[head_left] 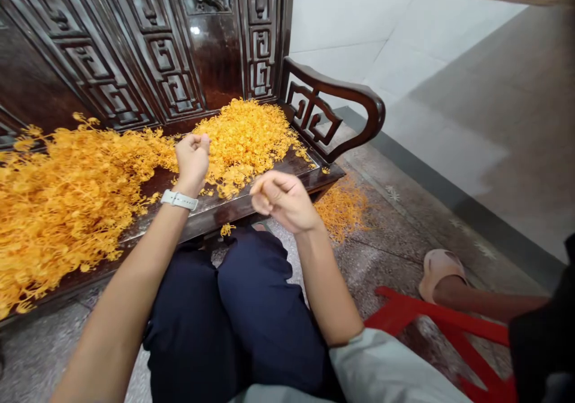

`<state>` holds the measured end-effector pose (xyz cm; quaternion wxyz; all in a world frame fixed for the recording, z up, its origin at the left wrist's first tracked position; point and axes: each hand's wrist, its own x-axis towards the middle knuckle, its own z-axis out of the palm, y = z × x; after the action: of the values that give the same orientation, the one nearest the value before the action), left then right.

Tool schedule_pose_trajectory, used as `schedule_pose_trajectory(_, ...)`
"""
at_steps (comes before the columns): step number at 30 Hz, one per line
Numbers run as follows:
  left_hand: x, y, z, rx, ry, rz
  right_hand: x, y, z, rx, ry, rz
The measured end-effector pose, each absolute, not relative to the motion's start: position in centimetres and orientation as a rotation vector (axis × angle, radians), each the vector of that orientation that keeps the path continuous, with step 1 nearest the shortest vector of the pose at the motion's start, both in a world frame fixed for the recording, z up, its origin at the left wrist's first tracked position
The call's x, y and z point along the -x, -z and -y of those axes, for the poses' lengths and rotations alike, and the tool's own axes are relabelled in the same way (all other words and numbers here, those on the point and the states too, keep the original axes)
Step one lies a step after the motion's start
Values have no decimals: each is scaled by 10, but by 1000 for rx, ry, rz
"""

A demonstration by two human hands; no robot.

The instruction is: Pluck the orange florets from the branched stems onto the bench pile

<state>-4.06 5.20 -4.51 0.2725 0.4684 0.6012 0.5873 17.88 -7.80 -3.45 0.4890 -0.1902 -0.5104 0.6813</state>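
My left hand (193,160), with a pale watch band (179,200) at the wrist, is closed in a pinch above the bench between two orange heaps. What it holds, if anything, I cannot make out. My right hand (285,200) has its fingers curled together just off the bench's front edge; whatever is in them is hidden. To the left spreads a large heap of orange artificial-looking flower sprigs (72,187). Beyond my hands, a denser pile of small orange flower pieces (251,136) lies by the armrest. One loose orange piece (227,229) shows near my knee.
The dark carved wooden bench (224,211) has a curved armrest (375,112) at its right end. Thin orange stems (344,208) lie scattered on the floor beside it. At right are a red stool frame (431,313) and another person's foot in a pale shoe (442,271).
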Motion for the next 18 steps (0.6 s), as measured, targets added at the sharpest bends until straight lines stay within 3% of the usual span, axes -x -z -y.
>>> schedule_pose_trajectory(7,21,54,-52,-1499,-1632,-1317,-174,76,-35,1186,-1025,1235)
schedule_pose_trajectory(10,19,62,-60,-1640,-1702,-1266,-165,102,-52,1272,-792,1257)
schedule_pose_trajectory(18,36,65,-58,-1622,-1475,-1455,-195,167,24,1045,-942,1272)
